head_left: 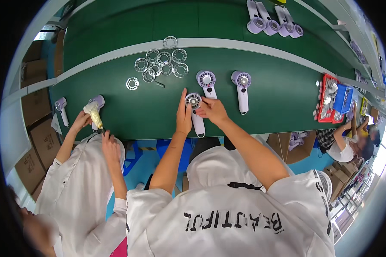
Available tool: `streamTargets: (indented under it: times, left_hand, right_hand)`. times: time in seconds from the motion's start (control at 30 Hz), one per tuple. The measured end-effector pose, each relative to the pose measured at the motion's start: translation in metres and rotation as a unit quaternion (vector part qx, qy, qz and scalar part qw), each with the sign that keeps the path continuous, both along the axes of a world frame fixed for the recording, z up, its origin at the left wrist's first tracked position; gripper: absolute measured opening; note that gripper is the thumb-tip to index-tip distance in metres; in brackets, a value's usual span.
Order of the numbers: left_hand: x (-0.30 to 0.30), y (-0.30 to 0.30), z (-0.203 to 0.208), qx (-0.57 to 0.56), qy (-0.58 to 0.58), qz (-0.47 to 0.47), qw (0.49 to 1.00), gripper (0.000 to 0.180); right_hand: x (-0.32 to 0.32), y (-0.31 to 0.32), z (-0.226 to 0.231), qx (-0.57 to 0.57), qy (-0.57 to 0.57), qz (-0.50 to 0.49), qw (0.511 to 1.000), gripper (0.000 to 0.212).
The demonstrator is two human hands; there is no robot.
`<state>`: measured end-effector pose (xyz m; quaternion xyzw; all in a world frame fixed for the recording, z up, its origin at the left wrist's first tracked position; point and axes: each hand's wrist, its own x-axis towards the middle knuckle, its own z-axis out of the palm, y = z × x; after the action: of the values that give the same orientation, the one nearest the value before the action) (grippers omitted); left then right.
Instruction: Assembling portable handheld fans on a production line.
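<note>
A lilac handheld fan (198,124) lies just in front of me at the green table's near edge, its round head turned up and its handle pointing toward me. My left hand (184,116) is closed around the left side of the fan head. From the right, my right hand (214,111) presses its bent fingers on the rim and neck of the same fan; the fingertips are partly hidden. Close behind it lies a second fan (209,91), and a third fan (242,97) rests farther right.
Several clear rings (179,55) and a small dark rod (159,84) lie to the far left. A co-worker at left holds a yellow-and-white wrapped tool (95,115) over another fan. At right are a red tray (321,107) and a blue bin (342,99). More fans (271,27) lie beyond the pale rail (227,43).
</note>
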<state>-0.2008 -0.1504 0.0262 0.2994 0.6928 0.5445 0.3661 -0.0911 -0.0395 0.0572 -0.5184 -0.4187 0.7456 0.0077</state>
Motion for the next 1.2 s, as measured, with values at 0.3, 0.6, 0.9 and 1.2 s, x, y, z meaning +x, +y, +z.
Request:
streamTargets:
  times: [0.3, 0.6, 0.9, 1.2]
  left_hand:
    - [-0.022, 0.001, 0.001, -0.005, -0.026, -0.083, 0.996, 0.062]
    - [-0.018, 0.006, 0.005, 0.035, -0.079, -0.045, 0.995, 0.055]
    - [0.005, 0.009, 0.005, 0.051, -0.074, 0.047, 0.995, 0.059]
    - [0.02, 0.02, 0.006, 0.018, -0.004, 0.138, 0.99, 0.055]
  right_hand:
    - [-0.009, 0.043, 0.007, -0.028, -0.017, 0.152, 0.988, 0.034]
    - [-0.006, 0.04, 0.016, 0.011, 0.02, 0.099, 0.995, 0.029]
    - [0.002, 0.011, 0.016, 0.098, -0.023, 0.041, 0.994, 0.042]
    - [-0.006, 0.008, 0.018, 0.132, -0.028, 0.041, 0.99, 0.039]
